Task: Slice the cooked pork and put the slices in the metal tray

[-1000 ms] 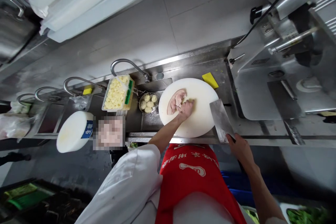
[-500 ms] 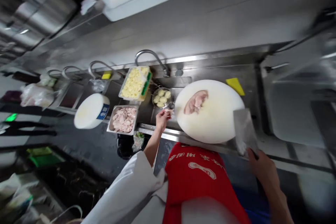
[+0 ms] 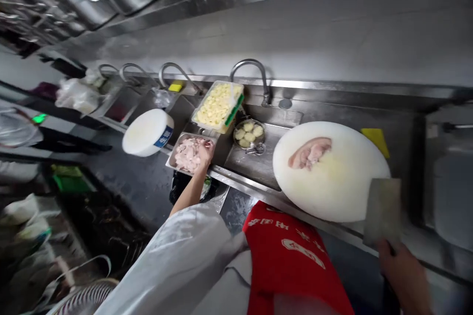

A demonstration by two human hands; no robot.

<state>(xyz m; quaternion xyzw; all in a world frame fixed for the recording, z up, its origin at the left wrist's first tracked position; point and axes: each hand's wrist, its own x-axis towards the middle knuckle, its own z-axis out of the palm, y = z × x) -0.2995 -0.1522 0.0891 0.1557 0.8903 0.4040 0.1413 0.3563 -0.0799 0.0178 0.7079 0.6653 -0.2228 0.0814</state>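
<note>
My left hand [image 3: 205, 153] is at the right side of a metal tray [image 3: 171, 163] filled with pale sliced meat [image 3: 187, 154]. Its fingers blend into the meat, so whether they are closed on a slice is unclear. At the lower right, my right hand [image 3: 404, 268] is closed around the dark handle of a cleaver [image 3: 383, 211]. The broad blade is upright beside the right edge of a round white cutting board [image 3: 332, 199]. A piece of raw meat [image 3: 310, 152] lies on the board, with neither hand touching it.
A plastic tub of pale yellow chunks [image 3: 218, 106] stands behind the meat tray. A bowl of peeled, potato-like pieces [image 3: 249, 134] sits in the sink [image 3: 254, 165]. Further left are another round board [image 3: 146, 133] and several curved taps. A yellow cloth [image 3: 376, 141] lies behind the main board.
My left hand has moved left from beside the board, with a small pale piece in its fingers, to the meat tray. The cleaver stays in my right hand. The view has shifted.
</note>
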